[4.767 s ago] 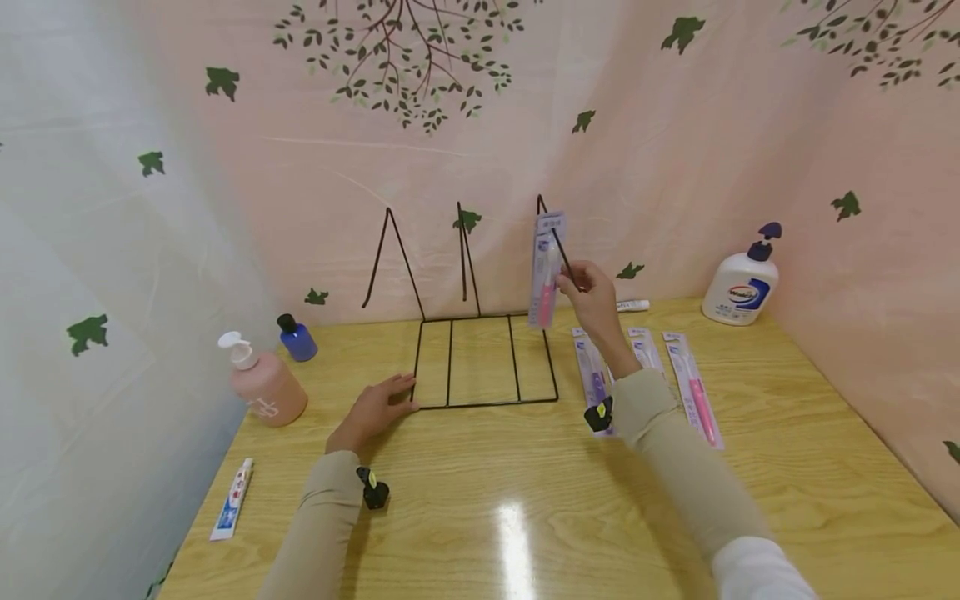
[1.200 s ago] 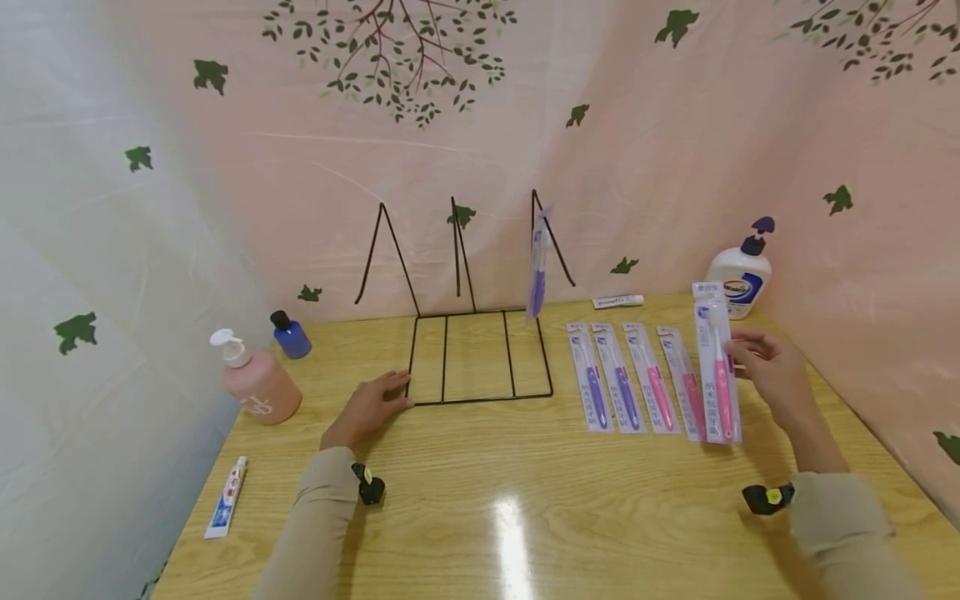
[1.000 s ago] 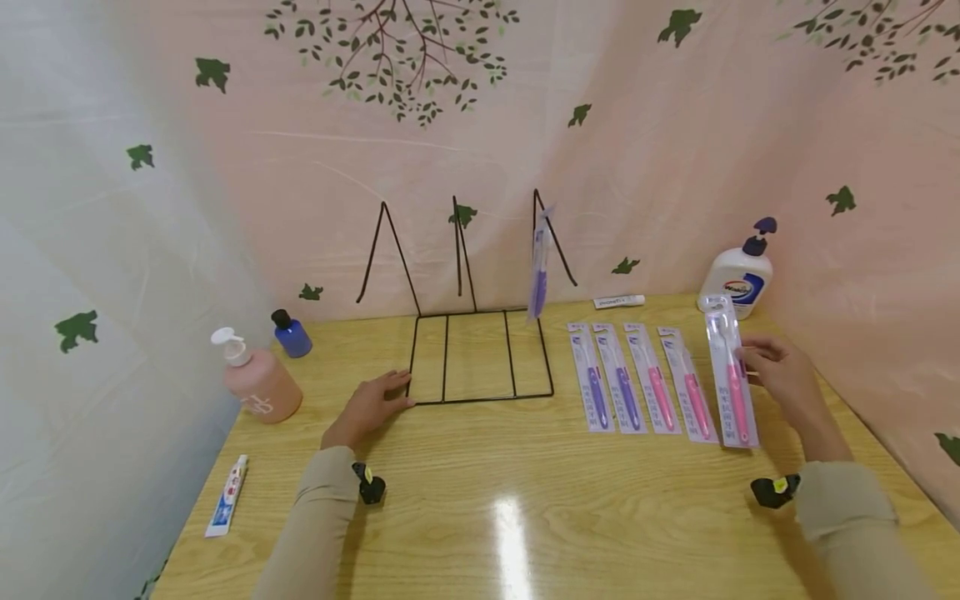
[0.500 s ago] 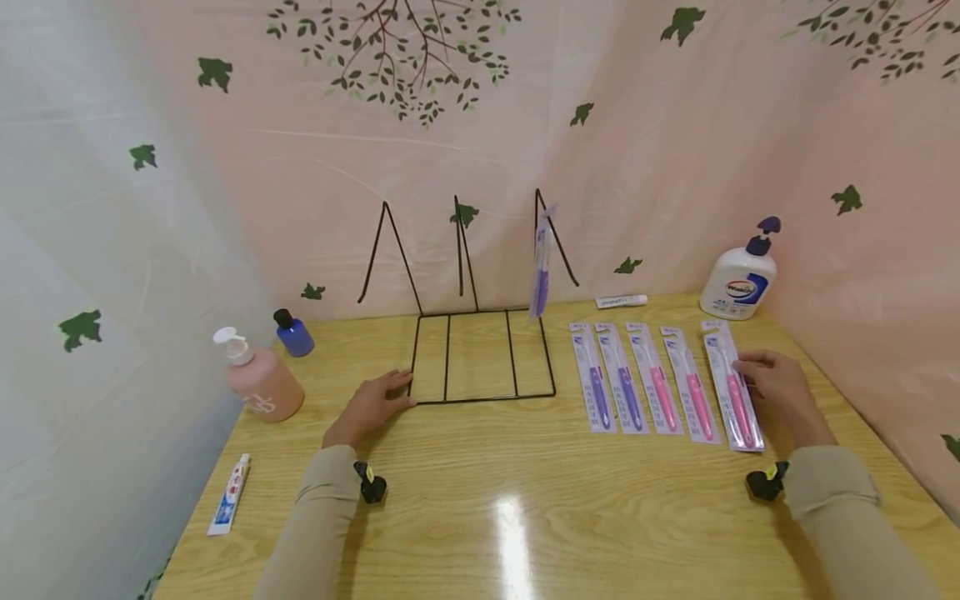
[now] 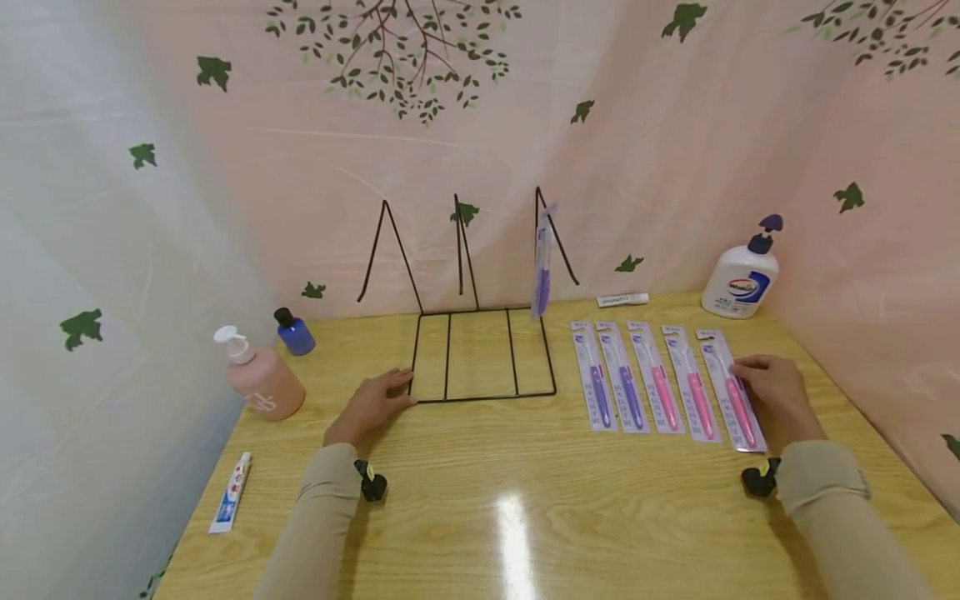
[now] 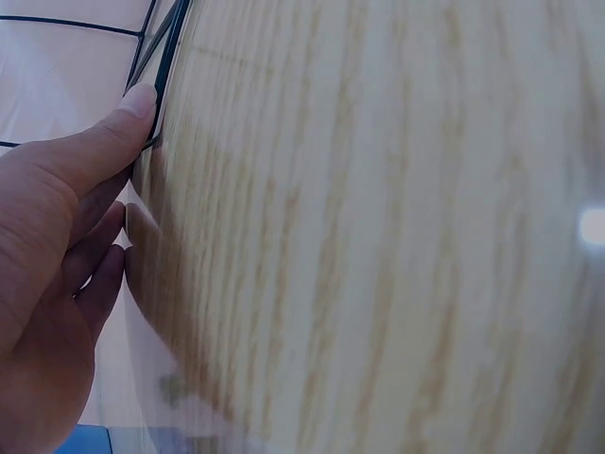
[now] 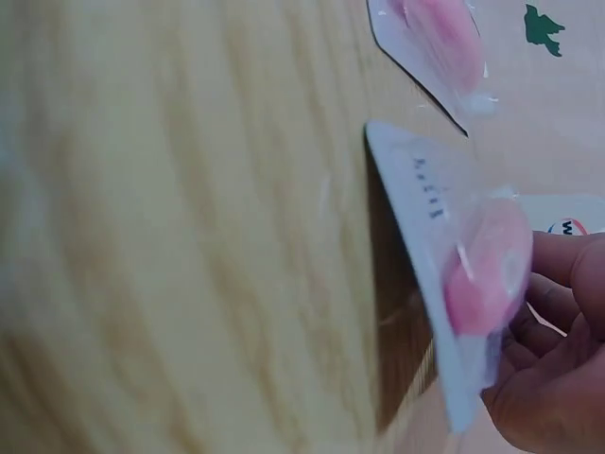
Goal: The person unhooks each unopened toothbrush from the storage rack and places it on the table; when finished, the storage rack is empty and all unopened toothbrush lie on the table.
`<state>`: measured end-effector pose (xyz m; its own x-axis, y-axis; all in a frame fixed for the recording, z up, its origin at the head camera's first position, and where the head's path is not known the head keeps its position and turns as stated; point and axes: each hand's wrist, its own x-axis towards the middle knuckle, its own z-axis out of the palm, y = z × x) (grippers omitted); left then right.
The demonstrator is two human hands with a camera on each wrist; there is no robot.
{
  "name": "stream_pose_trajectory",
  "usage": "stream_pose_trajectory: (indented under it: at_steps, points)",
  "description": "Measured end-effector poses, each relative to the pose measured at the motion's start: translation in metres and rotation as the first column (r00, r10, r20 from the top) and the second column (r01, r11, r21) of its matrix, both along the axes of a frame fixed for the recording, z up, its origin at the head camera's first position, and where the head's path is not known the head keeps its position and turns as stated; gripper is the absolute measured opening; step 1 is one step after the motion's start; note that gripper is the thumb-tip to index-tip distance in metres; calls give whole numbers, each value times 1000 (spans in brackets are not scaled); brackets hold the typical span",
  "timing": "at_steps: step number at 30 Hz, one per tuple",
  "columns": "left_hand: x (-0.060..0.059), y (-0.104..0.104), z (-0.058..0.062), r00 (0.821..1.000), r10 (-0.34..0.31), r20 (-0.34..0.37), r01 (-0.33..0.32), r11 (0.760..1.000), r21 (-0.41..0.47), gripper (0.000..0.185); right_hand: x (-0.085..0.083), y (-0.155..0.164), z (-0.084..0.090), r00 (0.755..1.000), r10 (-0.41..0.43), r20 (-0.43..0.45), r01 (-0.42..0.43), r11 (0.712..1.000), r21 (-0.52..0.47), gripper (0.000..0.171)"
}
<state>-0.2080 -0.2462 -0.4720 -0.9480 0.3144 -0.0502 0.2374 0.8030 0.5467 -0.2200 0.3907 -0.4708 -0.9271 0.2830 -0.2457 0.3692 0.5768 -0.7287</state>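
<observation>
My right hand point(image 5: 780, 396) pinches the edge of a pink packaged toothbrush point(image 5: 738, 408), the rightmost of a row on the table. In the right wrist view this toothbrush package point(image 7: 487, 274) leans, its near edge showing a shadow beneath. Left of it lie two more pink packs point(image 5: 699, 398) and two purple packs point(image 5: 597, 390). My left hand point(image 5: 371, 407) holds the front left corner of a black wire rack point(image 5: 480, 399), thumb on the wire in the left wrist view. A purple packaged toothbrush point(image 5: 542, 279) hangs from the rack's right arm.
At the left stand a pink pump bottle point(image 5: 266, 385) and a small blue bottle point(image 5: 296, 335), with a toothpaste tube point(image 5: 230, 493) nearer. Behind the toothbrushes are a small white tube point(image 5: 622, 300) and a white hand-wash bottle point(image 5: 738, 283). A curtain point(image 5: 480, 150) closes off the back.
My right hand has taken a pink packaged toothbrush from the rack's right arm and lowered it to the right end of the row. The left hand has stayed at the rack corner.
</observation>
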Motion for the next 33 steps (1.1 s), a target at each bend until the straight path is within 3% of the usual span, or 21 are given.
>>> stream_pose_trajectory:
  at_steps: [10, 15, 20, 27, 33]
  points:
    - [0, 1, 0, 1000, -1, -5, 1, 1000, -6, 59, 9, -1, 7, 1000, -19, 23, 19, 1000, -13, 55]
    - [-2, -1, -2, 1000, -2, -4, 2, 1000, -8, 59, 13, -14, 22, 994, 5, -105, -3, 1000, 20, 57]
    - [-3, -3, -2, 1000, -5, 3, 5, 1000, -11, 60, 5, -40, 47, 959, 38, -282, -18, 997, 73, 53]
    - [-4, -3, -2, 1000, 2, 17, -2, 1000, -7, 60, -6, -87, 83, 912, 72, -404, -69, 997, 22, 52]
    - [-3, -2, -2, 1000, 2, 16, -2, 1000, 4, 60, -21, -131, 100, 845, 132, -518, -163, 987, -14, 44]
